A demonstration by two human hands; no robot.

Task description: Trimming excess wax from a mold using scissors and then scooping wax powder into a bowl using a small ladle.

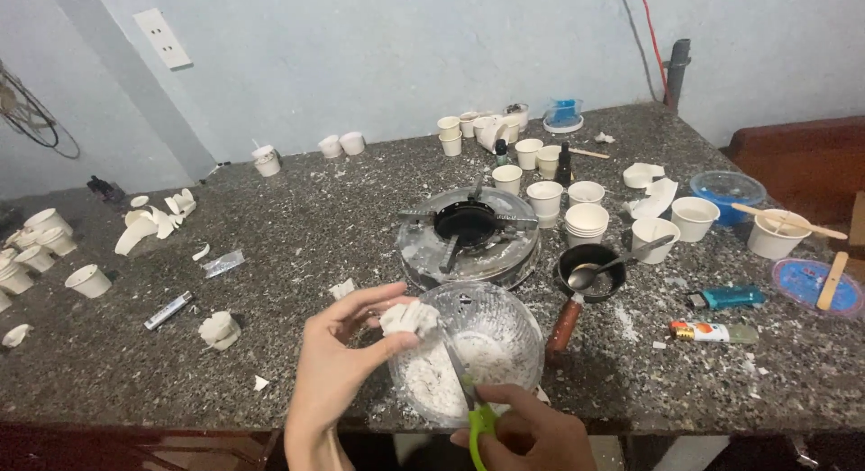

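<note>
My left hand (341, 356) holds a white waxy lump (407, 319) over the left rim of a clear glass bowl (505, 319) near the table's front edge. White crumbs lie in the bowl's bottom (431, 387). My right hand (532, 432) grips green-handled scissors (470, 401), blades pointing up into the bowl toward the lump.
A small round gas stove (468, 235) stands behind the bowl. A small black pan with a spoon (587, 273) sits to its right. Several white paper cups (586, 220), two lighters (726, 297), a blue dish (726, 186) and wooden sticks (831, 280) cover the speckled stone table (297, 246).
</note>
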